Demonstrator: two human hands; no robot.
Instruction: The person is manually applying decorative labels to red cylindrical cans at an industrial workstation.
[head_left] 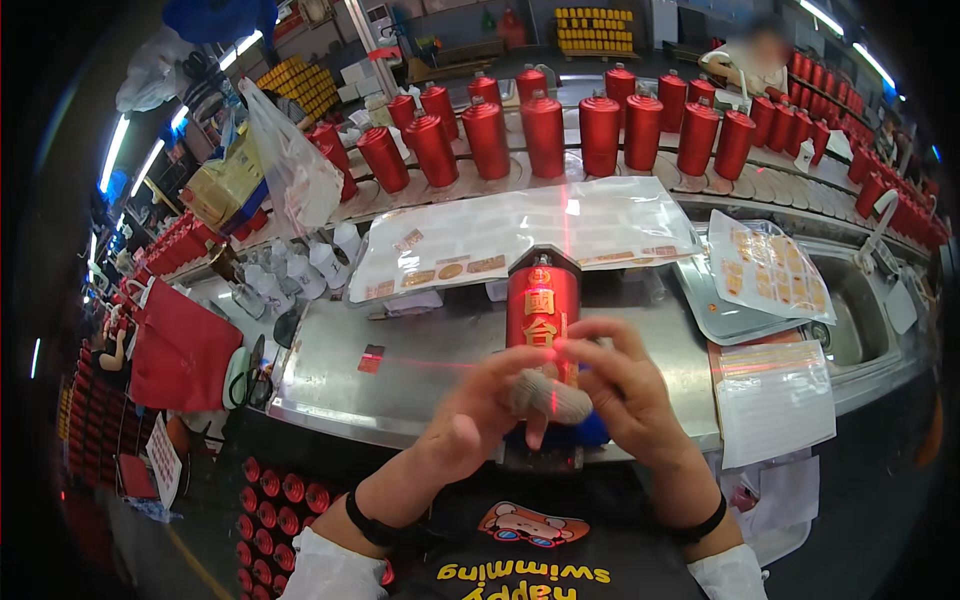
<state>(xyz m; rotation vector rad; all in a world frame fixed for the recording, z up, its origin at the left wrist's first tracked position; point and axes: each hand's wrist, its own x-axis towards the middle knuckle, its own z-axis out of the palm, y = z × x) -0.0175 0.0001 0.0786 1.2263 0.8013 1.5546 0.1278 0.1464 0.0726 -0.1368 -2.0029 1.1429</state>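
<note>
A red bottle [541,295] with gold characters lies in a dark holder at the front of the metal worktop, its cap end away from me. Over its near part, my left hand [478,392] stretches its fingers inward with the thumb apart. Grey cloth covers [553,396] wrap fingertips there. From the other side my right hand [625,388] reaches in, fingers curved and spread, slightly blurred, its tips close to the left fingertips. Both hands appear to touch the bottle's lettered face, which they partly hide. Red laser lines cross the bottle. Something blue [592,430] shows beneath my right hand.
A white sheet with gold stickers [520,235] lies behind the bottle. Another sticker sheet [770,265] rests on a metal tray at right, beside a sink [858,315]. Red bottles [545,135] line a conveyor beyond. A red bag [185,345] stands left.
</note>
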